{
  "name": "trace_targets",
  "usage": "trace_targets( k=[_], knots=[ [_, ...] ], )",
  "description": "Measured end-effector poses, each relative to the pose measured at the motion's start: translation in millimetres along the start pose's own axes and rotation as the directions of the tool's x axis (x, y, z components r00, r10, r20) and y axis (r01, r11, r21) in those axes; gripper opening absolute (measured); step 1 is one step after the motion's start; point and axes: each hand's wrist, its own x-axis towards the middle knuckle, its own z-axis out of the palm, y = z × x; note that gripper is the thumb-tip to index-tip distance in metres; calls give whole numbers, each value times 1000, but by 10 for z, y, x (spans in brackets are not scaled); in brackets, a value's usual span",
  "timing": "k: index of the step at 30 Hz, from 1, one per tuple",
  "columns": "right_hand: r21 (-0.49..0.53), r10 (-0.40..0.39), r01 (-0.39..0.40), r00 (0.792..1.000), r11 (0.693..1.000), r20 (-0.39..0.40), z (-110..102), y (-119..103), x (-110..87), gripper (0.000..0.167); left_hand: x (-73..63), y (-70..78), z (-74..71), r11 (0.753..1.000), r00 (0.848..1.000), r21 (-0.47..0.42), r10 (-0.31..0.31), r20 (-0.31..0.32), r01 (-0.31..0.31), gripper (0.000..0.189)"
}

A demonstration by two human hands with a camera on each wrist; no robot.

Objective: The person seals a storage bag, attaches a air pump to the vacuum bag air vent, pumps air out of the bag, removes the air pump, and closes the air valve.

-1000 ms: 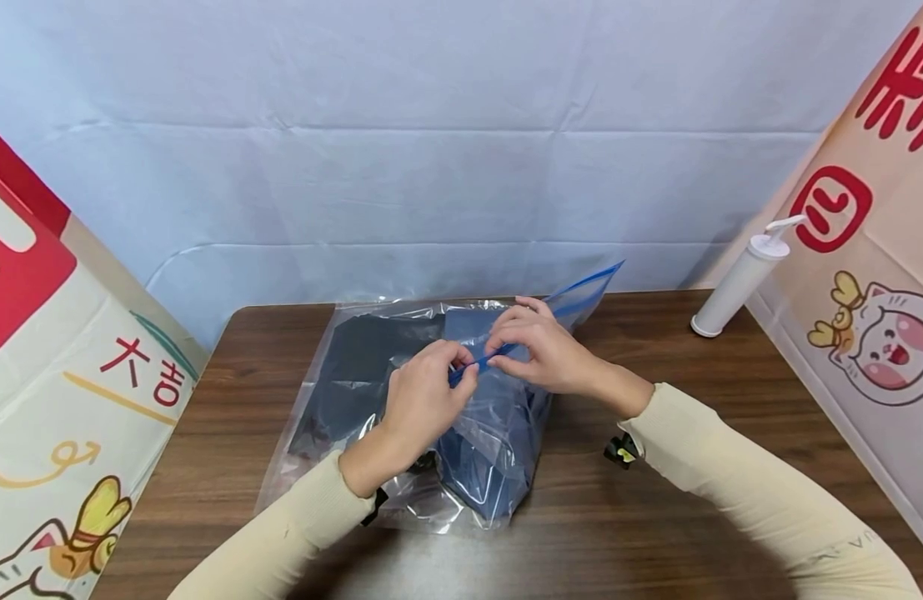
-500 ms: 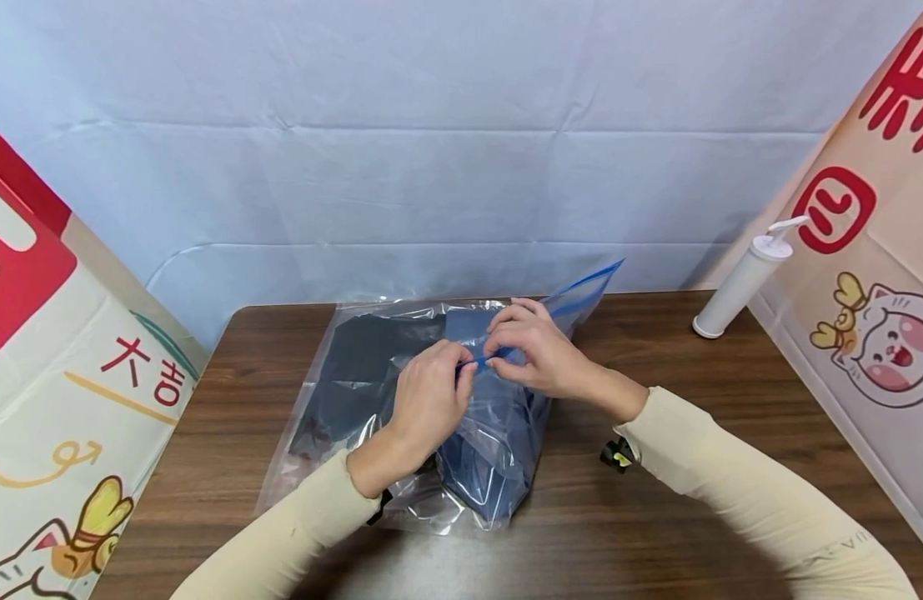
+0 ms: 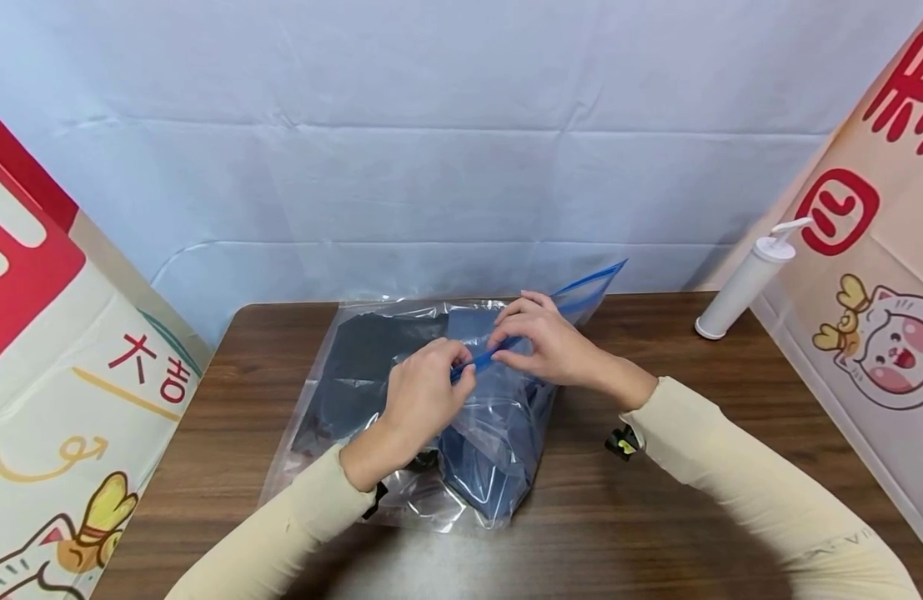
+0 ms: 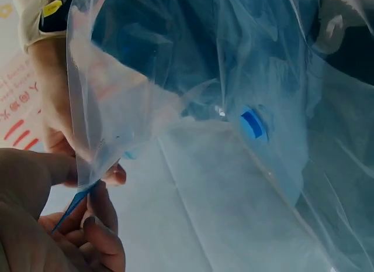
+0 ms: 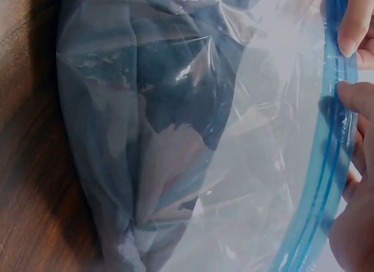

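Note:
A clear plastic zip bag (image 3: 592, 290) lies on the table, its blue zip strip (image 3: 482, 361) slanting up to the right. Inside are a black folded cloth (image 3: 363, 350) and a blue one (image 3: 491, 454). My left hand (image 3: 423, 387) pinches the strip between thumb and fingers. Just right of it, my right hand (image 3: 544, 342) also pinches the strip, thumb below and fingers above. In the right wrist view, the thumbs press on the double-ridged strip (image 5: 321, 190), close together. A round blue valve (image 4: 252, 123) shows on the bag in the left wrist view.
A white hand pump (image 3: 742, 287) stands at the table's back right, beside a printed cloth wall (image 3: 881, 350). Plain pale cloth (image 3: 431, 183) hangs behind the wooden table (image 3: 619, 533). Another printed cloth (image 3: 78, 392) borders the left side.
My left hand has shifted slightly left along the strip, and my right hand has moved a little right. Both still hold the strip; the bag's body has stayed in place.

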Motion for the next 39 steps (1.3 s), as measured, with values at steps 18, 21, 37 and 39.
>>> trace_targets(
  k=[18,21,37,39],
  knots=[
    [-51,-66,63,996,997,-58,107,-25,-23,8,70,52,91,999,999,-9,32,-42,-33,10],
    [-71,-58,54,997,996,-52,84,-20,-27,7,71,41,98,999,997,-10,51,-54,-52,11],
    [-77,-74,72,997,994,-22,36,54,-64,8,73,45,100,999,1000,-20,30,1,-30,10],
    [-110,-98,94,995,989,-35,56,46,-59,8,76,52,102,999,999,-14,36,-9,-37,10]
  ],
)
